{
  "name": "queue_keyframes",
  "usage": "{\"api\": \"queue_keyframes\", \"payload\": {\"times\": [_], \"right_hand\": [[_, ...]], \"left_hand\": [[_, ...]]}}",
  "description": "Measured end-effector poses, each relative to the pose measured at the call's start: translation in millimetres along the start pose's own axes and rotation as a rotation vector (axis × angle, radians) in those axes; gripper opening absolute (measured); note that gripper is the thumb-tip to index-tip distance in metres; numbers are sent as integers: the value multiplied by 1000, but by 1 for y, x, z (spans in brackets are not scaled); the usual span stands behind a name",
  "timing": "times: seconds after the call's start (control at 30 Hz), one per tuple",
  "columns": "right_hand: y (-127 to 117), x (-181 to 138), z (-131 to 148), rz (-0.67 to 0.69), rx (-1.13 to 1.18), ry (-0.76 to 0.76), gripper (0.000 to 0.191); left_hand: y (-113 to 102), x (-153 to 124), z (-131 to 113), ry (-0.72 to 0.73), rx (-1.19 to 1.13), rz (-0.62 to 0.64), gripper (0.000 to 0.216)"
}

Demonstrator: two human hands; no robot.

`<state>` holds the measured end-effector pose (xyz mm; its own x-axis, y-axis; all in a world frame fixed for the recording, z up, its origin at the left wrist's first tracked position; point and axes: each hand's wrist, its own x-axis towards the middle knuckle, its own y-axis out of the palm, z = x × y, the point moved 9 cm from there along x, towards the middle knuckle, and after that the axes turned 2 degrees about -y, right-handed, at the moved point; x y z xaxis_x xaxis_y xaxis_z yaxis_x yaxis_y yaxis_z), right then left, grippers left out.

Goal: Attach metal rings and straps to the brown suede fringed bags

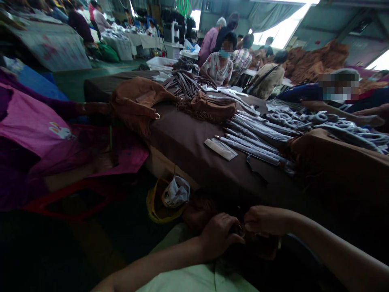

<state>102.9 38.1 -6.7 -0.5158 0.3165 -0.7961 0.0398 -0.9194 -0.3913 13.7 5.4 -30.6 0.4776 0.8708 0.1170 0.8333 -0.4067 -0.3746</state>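
In my lap, at the bottom of the head view, lies a brown suede-like piece (pixel 197 214), partly in deep shadow. My left hand (pixel 219 234) is closed on it, with thumb and fingers pinching near its edge. Close beside, my right hand (pixel 258 220) is closed with its fingertips pressed together; what it pinches is too dark and small to name. A small shiny spot shows between the two hands. On the table ahead, a brown fringed suede bag (pixel 212 107) lies next to a row of long plastic-wrapped strips (pixel 252 142).
The brown-covered table (pixel 182 134) runs ahead of me. A yellow basket (pixel 156 202) with a white bag stands below its edge. At left, a co-worker in a pink apron (pixel 33 121) handles another brown bag (pixel 136 95). More brown suede (pixel 343 158) lies at right; several people work beyond.
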Motion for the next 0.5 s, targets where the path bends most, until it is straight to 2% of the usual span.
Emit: {"api": "queue_keyframes", "payload": {"times": [0.13, 0.3, 0.37, 0.5], "right_hand": [[6, -3, -1, -92, 10, 33, 26], [10, -6, -3, -299, 87, 5, 31], [14, -5, -4, -286, 114, -3, 31], [16, -1, -7, -170, 66, 60, 29]], "left_hand": [[1, -1, 8, -98, -29, -51, 27], [-1, 0, 24, -220, -109, -128, 24], [3, 2, 25, -214, -110, -95, 26], [5, 5, 19, -164, -91, -41, 37]]}}
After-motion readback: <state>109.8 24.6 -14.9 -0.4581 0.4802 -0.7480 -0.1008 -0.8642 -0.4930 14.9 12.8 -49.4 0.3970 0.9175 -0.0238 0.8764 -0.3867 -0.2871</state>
